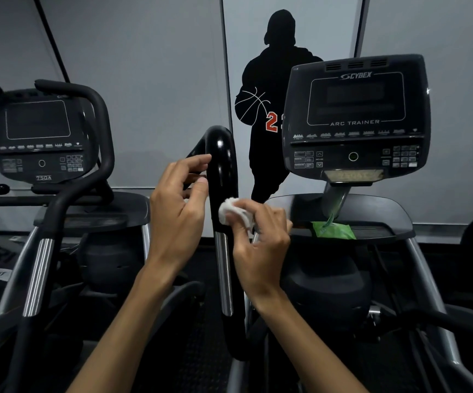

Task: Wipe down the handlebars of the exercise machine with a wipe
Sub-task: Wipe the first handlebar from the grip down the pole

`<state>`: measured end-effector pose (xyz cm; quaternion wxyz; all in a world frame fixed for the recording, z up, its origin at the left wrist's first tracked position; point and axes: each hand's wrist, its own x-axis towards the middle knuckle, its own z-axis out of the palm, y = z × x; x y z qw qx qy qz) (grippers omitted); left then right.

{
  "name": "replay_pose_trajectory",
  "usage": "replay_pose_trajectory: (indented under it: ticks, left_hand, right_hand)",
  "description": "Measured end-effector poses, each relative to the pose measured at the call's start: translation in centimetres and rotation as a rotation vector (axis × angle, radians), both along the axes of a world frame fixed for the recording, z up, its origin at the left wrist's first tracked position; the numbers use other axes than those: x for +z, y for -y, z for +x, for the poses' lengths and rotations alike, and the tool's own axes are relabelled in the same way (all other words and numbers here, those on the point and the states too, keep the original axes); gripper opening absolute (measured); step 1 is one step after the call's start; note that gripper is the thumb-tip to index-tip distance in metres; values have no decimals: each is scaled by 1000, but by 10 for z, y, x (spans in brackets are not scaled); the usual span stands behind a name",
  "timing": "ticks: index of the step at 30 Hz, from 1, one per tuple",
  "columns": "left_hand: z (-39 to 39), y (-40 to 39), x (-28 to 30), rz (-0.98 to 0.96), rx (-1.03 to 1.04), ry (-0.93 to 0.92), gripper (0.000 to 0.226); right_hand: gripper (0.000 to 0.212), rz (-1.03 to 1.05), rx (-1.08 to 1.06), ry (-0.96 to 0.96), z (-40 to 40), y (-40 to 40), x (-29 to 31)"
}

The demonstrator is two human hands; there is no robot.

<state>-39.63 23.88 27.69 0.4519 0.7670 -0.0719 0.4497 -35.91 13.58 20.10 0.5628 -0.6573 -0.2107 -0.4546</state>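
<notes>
A glossy black handlebar of the Cybex arc trainer rises in the middle of the head view, with a chrome sensor strip lower down. My right hand pinches a crumpled white wipe and presses it against the bar's right side, just above the strip. My left hand is at the bar's left side, thumb and fingertips touching it, fingers spread and not wrapped around it.
The trainer's console stands at the right, with a green wipes packet on the tray below it. A second machine with console and curved black handlebar stands at the left. A grey wall with a black silhouette graphic lies behind.
</notes>
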Motion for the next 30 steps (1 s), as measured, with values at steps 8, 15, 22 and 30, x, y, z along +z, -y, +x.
replay_pose_trajectory:
  ticks: [8, 15, 22, 30]
  left_hand:
    - [0, 4, -1, 14, 10, 5, 29]
    - [-1, 6, 0, 45, 45, 0, 29]
    - [1, 7, -3, 79, 68, 15, 30]
    - [0, 6, -4, 93, 64, 10, 29]
  right_hand:
    - [13, 149, 140, -137, 13, 0, 24]
    - [8, 266, 274, -271, 40, 1, 38]
    - [4, 183, 291, -234, 18, 5, 9]
    - [13, 260, 374, -294, 25, 1, 2]
